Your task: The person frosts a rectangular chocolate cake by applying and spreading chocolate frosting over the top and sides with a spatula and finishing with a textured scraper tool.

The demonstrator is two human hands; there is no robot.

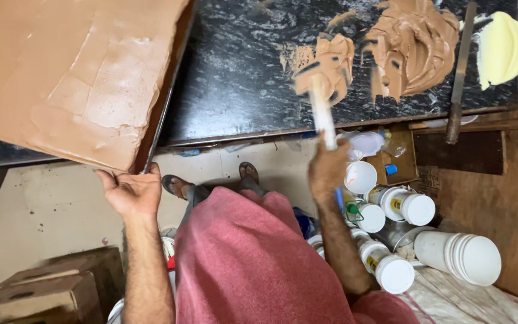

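My left hand (128, 192) grips the near corner of a large flat board (67, 72) covered in smooth brown paste, holding it tilted over the edge of the black stone counter (241, 72). My right hand (327, 168) holds a white-handled spatula (321, 105) whose blade is loaded with brown paste and blurred over the counter. A big mound of brown paste (415, 45) lies on the counter just right of the blade. A pale yellow lump (503, 48) sits at the far right.
A long metal knife with a wooden handle (458, 72) lies between the brown mound and the yellow lump. Below the counter stand several white-lidded tubs (418, 210) and a stack of white cups (466, 255). Cardboard boxes (43, 288) sit at lower left. My sandalled feet (178, 185) are on the floor.
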